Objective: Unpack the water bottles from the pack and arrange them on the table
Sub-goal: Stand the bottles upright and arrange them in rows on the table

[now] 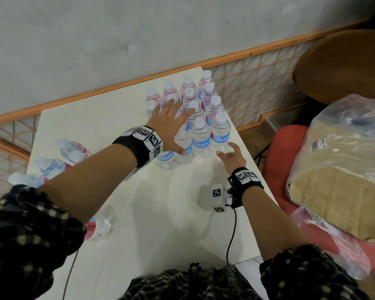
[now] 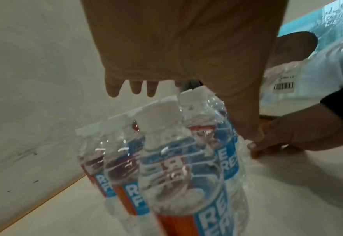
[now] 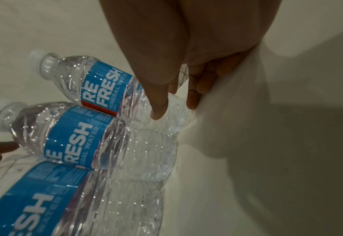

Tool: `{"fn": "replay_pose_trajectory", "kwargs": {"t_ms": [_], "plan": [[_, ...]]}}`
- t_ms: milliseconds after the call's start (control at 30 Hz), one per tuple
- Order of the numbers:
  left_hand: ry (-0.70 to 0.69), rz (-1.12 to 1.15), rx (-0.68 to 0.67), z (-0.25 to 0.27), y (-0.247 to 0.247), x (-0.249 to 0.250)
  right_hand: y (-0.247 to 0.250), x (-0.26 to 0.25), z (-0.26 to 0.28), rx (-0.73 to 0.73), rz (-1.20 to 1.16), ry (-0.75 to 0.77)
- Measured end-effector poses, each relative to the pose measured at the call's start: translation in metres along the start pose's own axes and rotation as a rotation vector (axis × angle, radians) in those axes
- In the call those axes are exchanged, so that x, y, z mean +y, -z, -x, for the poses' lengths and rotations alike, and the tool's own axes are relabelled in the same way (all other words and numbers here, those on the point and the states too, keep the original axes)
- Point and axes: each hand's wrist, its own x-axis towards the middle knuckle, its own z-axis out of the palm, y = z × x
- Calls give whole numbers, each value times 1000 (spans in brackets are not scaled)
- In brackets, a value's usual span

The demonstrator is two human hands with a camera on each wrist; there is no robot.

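Squaring the standing bottles: left hand is spreading open fingers over caps, right hand loosely open at near-right base; advise pressing inward gently to avoid toppling.

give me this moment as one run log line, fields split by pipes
left hand: open, spread over upright bottles | right hand: open, at base of front-right bottle | lying bottles: table's left

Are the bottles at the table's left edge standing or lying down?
Lying down. The bottles at the left edge rest on their sides on the table, caps pointing left, unlike the upright group.
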Motion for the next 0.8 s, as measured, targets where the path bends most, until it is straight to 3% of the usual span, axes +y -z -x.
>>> {"fn": "replay_pose_trajectory", "kwargs": {"t_ms": [200,433,633,800], "plan": [[130,65,-59,2,-18,-3,2,-3,2,-10,-5,-14],[154,94,-59,5,-19,-1,3,-5,6,-30,-23,-17],[168,174,-60,29,0,-2,8,1,20,-22,-86,4],[180,324,-86,69,26,-36,7,9,45,7,-89,-12]]}}
